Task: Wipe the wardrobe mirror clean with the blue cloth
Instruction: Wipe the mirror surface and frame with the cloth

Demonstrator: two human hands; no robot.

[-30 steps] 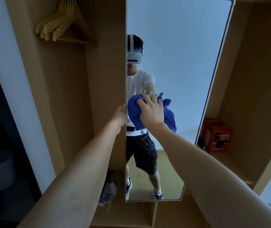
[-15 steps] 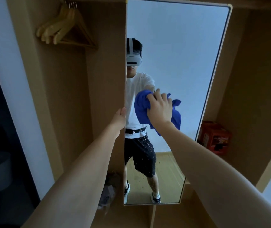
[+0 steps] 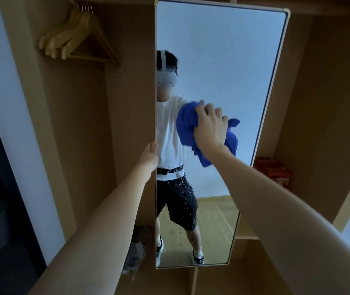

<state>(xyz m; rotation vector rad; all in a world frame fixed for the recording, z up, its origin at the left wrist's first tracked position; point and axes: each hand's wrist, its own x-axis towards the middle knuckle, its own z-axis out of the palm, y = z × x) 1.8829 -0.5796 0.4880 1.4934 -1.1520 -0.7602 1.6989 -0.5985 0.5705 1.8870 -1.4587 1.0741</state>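
A tall mirror (image 3: 223,50) with a thin gold frame stands out from the wooden wardrobe. My right hand (image 3: 210,126) presses a bunched blue cloth (image 3: 185,126) against the glass at mid height, fingers curled into the fabric. My left hand (image 3: 150,155) grips the mirror's left edge a little lower, its fingers hidden behind the frame. Small water drops speckle the lower glass. The mirror reflects a person in a white shirt and dark shorts.
Several wooden hangers (image 3: 74,39) hang in the upper left compartment. A red-orange box (image 3: 274,171) sits on the shelf right of the mirror. A crumpled bag (image 3: 137,250) lies on the low shelf left of the mirror. A dark opening lies at far left.
My right hand has carried the blue cloth rightward and slightly up across the glass. My left hand keeps its hold on the mirror's edge.
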